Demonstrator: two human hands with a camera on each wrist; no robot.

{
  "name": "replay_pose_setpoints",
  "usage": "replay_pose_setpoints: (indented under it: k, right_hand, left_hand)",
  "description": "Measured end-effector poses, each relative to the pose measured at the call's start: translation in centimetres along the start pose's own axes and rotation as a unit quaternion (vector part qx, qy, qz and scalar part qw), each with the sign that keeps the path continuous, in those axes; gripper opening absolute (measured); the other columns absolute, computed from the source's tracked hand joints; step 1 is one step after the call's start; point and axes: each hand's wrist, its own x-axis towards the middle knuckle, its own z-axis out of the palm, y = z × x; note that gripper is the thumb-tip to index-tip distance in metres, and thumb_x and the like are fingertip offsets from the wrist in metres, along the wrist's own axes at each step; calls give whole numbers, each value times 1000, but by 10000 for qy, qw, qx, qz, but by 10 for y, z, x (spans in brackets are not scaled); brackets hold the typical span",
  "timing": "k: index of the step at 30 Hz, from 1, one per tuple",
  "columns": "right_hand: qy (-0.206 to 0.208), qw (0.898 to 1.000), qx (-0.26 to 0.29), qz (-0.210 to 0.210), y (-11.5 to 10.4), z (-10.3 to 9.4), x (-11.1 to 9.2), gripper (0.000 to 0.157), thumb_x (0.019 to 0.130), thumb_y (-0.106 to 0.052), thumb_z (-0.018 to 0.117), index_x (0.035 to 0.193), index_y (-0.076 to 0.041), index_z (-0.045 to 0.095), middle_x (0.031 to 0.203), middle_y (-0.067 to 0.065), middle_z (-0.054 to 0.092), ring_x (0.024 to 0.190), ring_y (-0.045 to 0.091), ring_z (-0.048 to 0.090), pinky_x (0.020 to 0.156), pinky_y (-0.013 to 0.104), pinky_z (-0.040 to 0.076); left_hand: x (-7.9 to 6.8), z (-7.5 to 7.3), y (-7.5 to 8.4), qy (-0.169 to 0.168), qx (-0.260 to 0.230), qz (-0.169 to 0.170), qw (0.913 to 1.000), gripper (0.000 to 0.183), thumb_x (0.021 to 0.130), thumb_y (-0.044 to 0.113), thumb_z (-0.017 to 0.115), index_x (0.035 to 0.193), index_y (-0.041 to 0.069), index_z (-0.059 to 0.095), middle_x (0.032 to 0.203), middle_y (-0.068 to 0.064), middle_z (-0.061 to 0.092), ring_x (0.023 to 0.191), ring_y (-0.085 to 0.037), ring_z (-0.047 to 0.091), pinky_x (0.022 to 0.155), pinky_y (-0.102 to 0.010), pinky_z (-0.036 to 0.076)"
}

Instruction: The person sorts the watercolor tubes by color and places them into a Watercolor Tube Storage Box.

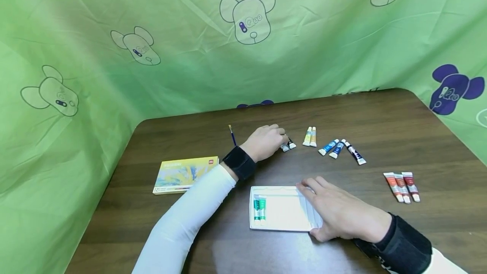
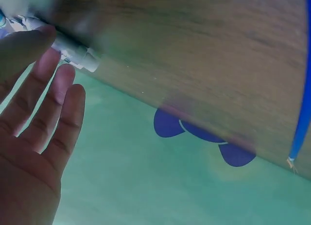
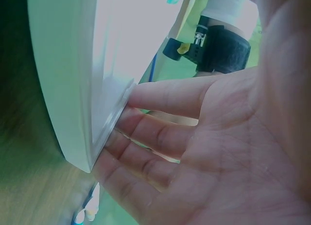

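Observation:
A white plastic tray [image 1: 287,228] lies on the table with two green paint tubes [image 1: 260,209] at its left end. My right hand [image 1: 338,210] grips the tray's right end, the thumb at the near edge and the fingertips [image 3: 112,142] along the far edge. Farther back, my left hand [image 1: 266,141] is down at a pair of grey and black paint tubes [image 1: 288,145], its fingers fairly straight. Its thumb overlaps a tube [image 2: 73,50] in the left wrist view, and the tubes' upper ends are hidden by the hand in the head view.
Two yellowish tubes [image 1: 310,136], several blue and dark tubes [image 1: 337,149] and three red-toned tubes [image 1: 402,187] lie in groups to the right. A yellow illustrated box [image 1: 184,172] sits at left, partly behind the left sleeve. Behind it is a blue paintbrush [image 1: 232,135].

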Motion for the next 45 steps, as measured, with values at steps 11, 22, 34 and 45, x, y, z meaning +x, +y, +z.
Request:
replay_pose_setpoints:
  k: [11, 22, 34, 45]
  right_hand:
    - [-205, 9997, 56, 129, 1, -1, 1, 96, 65, -46, 85, 140, 1, 48, 138, 14, 48, 124, 29, 46, 100, 49, 44]
    - [-128, 9999, 46, 107, 0, 0, 1, 96, 65, -46, 85, 140, 2, 49, 137, 14, 49, 124, 29, 46, 101, 49, 44]
    - [42, 10000, -34, 72, 0, 3, 0, 96, 63, -45, 86, 138, 3, 50, 134, 14, 50, 122, 28, 48, 100, 47, 45]
    - [-48, 9999, -5, 130, 0, 3, 1, 97, 63, -44, 86, 140, 3, 49, 135, 14, 50, 123, 29, 47, 100, 48, 45]
  left_hand:
    - [-4, -7, 0, -439, -906, -207, 9947, 15, 98, 17, 61, 104, 19, 75, 103, 3, 71, 93, -11, 66, 79, -26, 54]
    - [-9, -10, 3, -565, -1258, -398, 9896, 13, 93, 19, 68, 102, 18, 76, 104, 2, 70, 96, -11, 66, 81, -25, 54]
    - [-19, -11, 5, -313, -1701, -968, 9802, 8, 89, 13, 71, 93, 15, 78, 98, -1, 69, 96, -12, 65, 82, -25, 54]
    - [-23, -9, 7, -281, -1716, -1208, 9773, 14, 93, 18, 66, 84, 14, 76, 90, 0, 63, 79, -9, 62, 69, -23, 53]
